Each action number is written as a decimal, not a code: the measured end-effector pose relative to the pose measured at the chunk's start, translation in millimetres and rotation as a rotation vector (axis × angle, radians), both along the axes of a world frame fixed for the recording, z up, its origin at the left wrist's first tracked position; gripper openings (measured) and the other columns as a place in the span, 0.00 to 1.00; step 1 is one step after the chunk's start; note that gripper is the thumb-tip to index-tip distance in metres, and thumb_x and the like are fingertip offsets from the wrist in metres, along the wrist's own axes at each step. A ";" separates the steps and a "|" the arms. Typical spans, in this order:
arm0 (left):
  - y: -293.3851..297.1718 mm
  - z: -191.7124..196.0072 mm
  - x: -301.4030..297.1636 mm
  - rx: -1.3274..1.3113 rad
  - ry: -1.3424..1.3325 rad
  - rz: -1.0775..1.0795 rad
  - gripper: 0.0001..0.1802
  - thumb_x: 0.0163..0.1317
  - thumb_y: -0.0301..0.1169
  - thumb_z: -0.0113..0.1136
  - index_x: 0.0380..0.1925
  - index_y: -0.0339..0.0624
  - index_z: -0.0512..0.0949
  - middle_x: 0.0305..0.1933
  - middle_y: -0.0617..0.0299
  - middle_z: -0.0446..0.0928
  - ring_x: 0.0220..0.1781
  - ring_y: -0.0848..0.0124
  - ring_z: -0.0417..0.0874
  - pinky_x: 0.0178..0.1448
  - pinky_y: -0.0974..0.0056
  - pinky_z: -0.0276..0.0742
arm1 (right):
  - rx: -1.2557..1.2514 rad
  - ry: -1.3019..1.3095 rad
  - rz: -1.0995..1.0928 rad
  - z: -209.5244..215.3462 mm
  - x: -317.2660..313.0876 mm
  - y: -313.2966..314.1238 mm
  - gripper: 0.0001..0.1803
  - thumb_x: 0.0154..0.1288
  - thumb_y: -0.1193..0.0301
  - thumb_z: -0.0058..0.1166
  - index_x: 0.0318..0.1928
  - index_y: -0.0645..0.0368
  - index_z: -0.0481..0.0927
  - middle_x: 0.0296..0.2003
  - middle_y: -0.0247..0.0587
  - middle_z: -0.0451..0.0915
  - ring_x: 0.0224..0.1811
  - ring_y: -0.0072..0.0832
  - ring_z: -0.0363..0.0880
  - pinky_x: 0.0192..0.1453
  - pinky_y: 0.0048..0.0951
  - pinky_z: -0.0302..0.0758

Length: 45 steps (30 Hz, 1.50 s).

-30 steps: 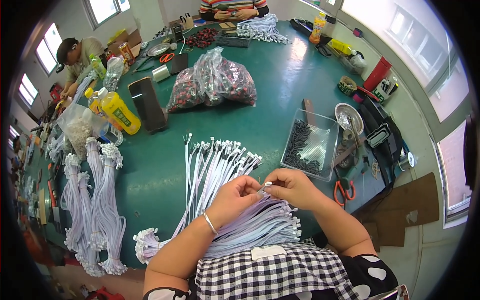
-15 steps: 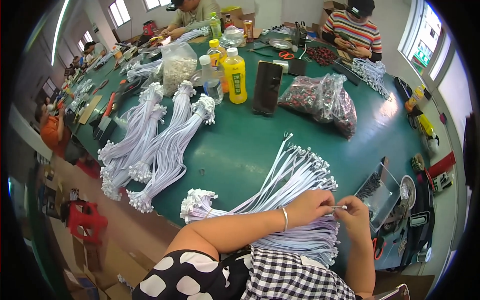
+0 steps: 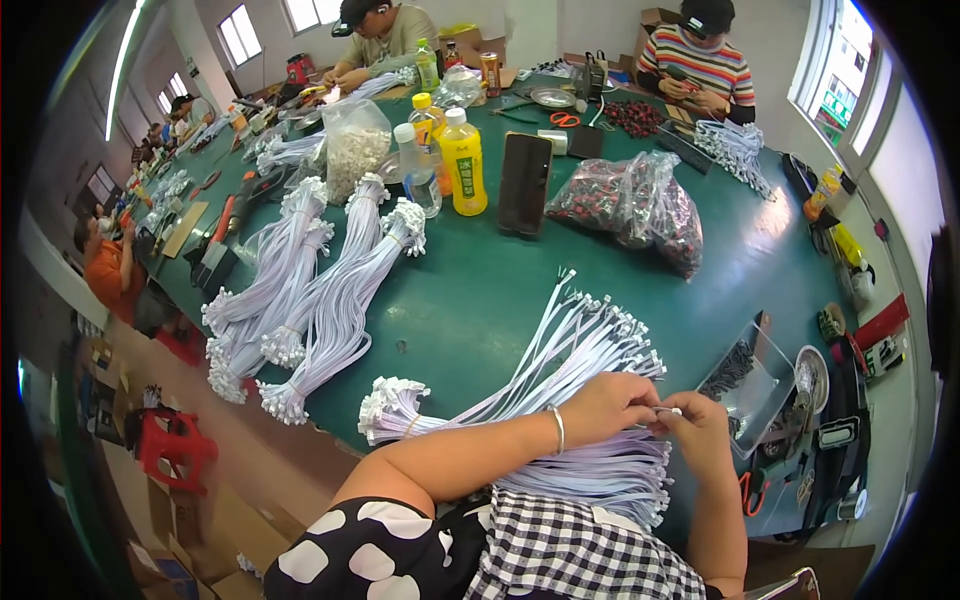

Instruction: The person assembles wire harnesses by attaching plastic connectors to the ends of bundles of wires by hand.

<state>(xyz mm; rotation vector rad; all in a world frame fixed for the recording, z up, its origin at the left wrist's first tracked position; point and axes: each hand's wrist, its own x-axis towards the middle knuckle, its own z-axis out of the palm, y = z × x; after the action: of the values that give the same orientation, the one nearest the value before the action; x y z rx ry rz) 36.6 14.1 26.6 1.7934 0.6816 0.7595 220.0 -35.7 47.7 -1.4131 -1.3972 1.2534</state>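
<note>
My left hand (image 3: pixel 612 405), with a bangle at its wrist, pinches the end of a thin white cable. My right hand (image 3: pixel 703 430) is closed beside it, fingertips on the small white connector (image 3: pixel 672 411) at that cable's tip. Under my left forearm spreads a bundle of white cables (image 3: pixel 575 472), tied at its left end, where white connectors (image 3: pixel 393 405) cluster. More loose cable ends (image 3: pixel 610 335) fan out beyond my left hand. My fingers partly hide the small piece between them.
Tied white cable bundles (image 3: pixel 335 300) lie at left. Behind stand a phone (image 3: pixel 524 185), a yellow bottle (image 3: pixel 465 165) and bags of small red-and-black parts (image 3: pixel 635 208). At right are a clear tray of dark pieces (image 3: pixel 750 385) and red-handled scissors (image 3: pixel 752 492). Two people work across the table.
Both hands stay together at the cable tip, with a slight shift of the fingers. The connector sits a little closer between my fingertips. The whole view has tilted slightly.
</note>
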 end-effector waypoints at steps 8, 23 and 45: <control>1.8 -11.6 13.7 -0.116 0.092 0.068 0.08 0.55 0.28 0.61 0.35 0.37 0.78 0.29 0.58 0.79 0.30 0.71 0.78 0.38 0.67 0.74 | 0.469 -0.870 0.187 15.7 5.7 2.8 0.11 0.57 0.79 0.47 0.42 0.60 0.75 0.26 0.47 0.78 0.30 0.41 0.79 0.32 0.37 0.73; 48.3 -21.1 7.8 0.520 0.639 0.290 0.09 0.52 0.33 0.63 0.31 0.42 0.78 0.27 0.59 0.75 0.33 0.60 0.76 0.39 0.59 0.72 | 0.321 -1.239 0.120 3.3 92.0 29.7 0.10 0.54 0.70 0.57 0.39 0.56 0.78 0.33 0.42 0.79 0.41 0.40 0.77 0.44 0.40 0.75; 9.2 -9.3 39.2 0.704 0.661 0.101 0.03 0.55 0.27 0.56 0.30 0.44 0.75 0.27 0.60 0.74 0.32 0.62 0.77 0.33 0.59 0.74 | 0.440 -1.055 -0.067 14.5 111.1 25.8 0.04 0.53 0.73 0.54 0.28 0.61 0.76 0.26 0.44 0.75 0.32 0.43 0.76 0.36 0.36 0.73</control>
<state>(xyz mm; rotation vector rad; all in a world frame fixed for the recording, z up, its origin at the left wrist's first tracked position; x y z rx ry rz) 75.8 23.3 17.3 2.7253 1.0161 0.4841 331.1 -10.0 62.1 -1.8327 -2.0854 0.0288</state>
